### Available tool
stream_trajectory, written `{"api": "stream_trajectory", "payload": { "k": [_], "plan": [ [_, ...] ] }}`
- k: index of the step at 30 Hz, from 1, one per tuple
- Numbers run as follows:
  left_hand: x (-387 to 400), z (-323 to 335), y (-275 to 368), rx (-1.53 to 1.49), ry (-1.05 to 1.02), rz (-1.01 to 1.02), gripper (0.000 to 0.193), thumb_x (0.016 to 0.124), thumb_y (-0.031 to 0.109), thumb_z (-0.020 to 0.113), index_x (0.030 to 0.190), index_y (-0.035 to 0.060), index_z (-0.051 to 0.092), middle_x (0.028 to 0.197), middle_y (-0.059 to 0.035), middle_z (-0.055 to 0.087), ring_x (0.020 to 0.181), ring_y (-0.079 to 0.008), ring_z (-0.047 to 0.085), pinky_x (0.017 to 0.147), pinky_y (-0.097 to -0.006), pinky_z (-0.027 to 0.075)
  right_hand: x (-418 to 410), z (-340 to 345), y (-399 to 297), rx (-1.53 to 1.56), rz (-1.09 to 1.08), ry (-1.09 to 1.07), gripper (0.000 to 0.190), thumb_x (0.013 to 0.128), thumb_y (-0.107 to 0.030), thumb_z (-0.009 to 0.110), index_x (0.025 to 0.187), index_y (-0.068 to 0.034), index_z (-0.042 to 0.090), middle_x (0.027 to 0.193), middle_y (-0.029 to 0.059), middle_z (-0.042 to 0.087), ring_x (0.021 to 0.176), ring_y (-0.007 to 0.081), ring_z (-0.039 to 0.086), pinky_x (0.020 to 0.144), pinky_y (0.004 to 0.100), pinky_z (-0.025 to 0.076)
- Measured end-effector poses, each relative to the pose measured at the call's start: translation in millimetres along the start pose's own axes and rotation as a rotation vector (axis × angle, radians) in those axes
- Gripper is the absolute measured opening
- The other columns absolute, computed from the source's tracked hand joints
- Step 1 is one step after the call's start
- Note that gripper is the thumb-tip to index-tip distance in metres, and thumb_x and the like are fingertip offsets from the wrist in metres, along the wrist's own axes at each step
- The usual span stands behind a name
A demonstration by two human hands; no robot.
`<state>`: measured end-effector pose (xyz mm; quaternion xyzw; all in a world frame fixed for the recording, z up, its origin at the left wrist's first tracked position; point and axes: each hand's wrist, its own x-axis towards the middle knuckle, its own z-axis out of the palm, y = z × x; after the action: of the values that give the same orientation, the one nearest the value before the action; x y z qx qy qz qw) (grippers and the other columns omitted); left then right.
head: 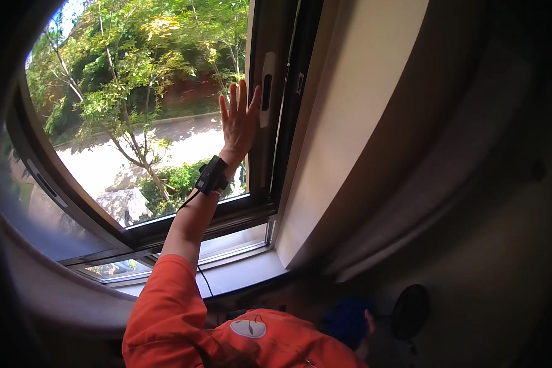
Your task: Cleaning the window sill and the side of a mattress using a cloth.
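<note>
My left hand (240,124) is raised to the right side of a sliding window sash (269,152), fingers spread and holding nothing. Its back faces me, and its outermost finger reaches the dark frame beside the pale recessed pull (268,89). The palm is hidden, so firm contact cannot be told. On that wrist sits a black strapped device (211,175) with a cable. Low in the shade, my right hand (370,324) is closed around a dark blue cloth (347,321); most of those fingers are hidden.
A second pull (47,182) is on the left sash. Below the window runs a pale sill (244,271), crossed by the cable. A grey curtain (441,179) hangs at the right beside the beige wall reveal (345,124). A dark round object (410,312) stands at lower right.
</note>
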<state>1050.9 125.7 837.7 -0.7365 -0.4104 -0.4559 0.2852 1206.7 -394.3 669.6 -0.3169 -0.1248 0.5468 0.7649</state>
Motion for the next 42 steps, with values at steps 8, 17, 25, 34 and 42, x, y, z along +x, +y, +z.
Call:
{"api": "stream_trajectory", "payload": {
  "k": [8,17,25,34,42],
  "plan": [
    [-0.3,0.9,2.5,-0.212,0.089,0.027,0.063,0.085,0.003,0.047,0.142,0.0204,0.031,0.151,-0.0189,0.013,0.139,-0.0406,0.01,0.109,-0.0595,0.006,11.5,-9.5,1.7,0.214,0.137,-0.173,0.061,0.089,-0.039,0.047,0.133,0.001,0.036,0.128,0.0159,0.048,0.118,0.0263,0.048,0.104,0.0397,0.034],
    [-0.1,2.2,4.8,-0.363,0.005,0.096,0.058,0.082,0.007,0.056,0.135,0.0264,0.043,0.153,-0.0179,0.001,0.138,-0.0444,-0.005,0.105,-0.0643,-0.003,9.6,-7.3,8.0,0.142,0.115,-0.033,0.056,0.089,-0.036,0.047,0.13,0.0,0.038,0.125,0.0146,0.049,0.116,0.025,0.048,0.102,0.0388,0.035],
    [1.8,12.7,3.2,-0.281,-0.007,0.105,0.062,0.076,0.028,0.07,0.133,0.0237,0.046,0.153,-0.0176,0.003,0.138,-0.0439,-0.007,0.104,-0.066,-0.002,10.9,-1.8,8.8,-0.025,0.108,0.162,0.048,0.088,-0.031,0.048,0.125,-0.001,0.042,0.12,0.0124,0.051,0.112,0.023,0.05,0.098,0.0376,0.038],
    [1.4,18.2,7.7,-0.193,-0.026,0.092,0.059,0.077,0.03,0.069,0.131,0.0236,0.048,0.152,-0.0183,0.001,0.137,-0.0464,-0.007,0.103,-0.0682,-0.001,19.7,11.5,-1.7,-0.021,0.228,0.207,0.044,0.087,-0.028,0.048,0.123,-0.002,0.043,0.117,0.011,0.051,0.109,0.021,0.051,0.096,0.0352,0.039],
    [1.0,16.2,7.8,-0.172,-0.056,0.08,0.056,0.074,0.028,0.073,0.126,0.0251,0.051,0.152,-0.0193,0.001,0.137,-0.0466,-0.009,0.102,-0.0694,-0.001,28.4,13.1,11.3,0.045,0.052,0.142,0.039,0.088,-0.027,0.047,0.119,-0.003,0.044,0.112,0.0089,0.051,0.106,0.0203,0.05,0.095,0.0324,0.039]
  ]
}}
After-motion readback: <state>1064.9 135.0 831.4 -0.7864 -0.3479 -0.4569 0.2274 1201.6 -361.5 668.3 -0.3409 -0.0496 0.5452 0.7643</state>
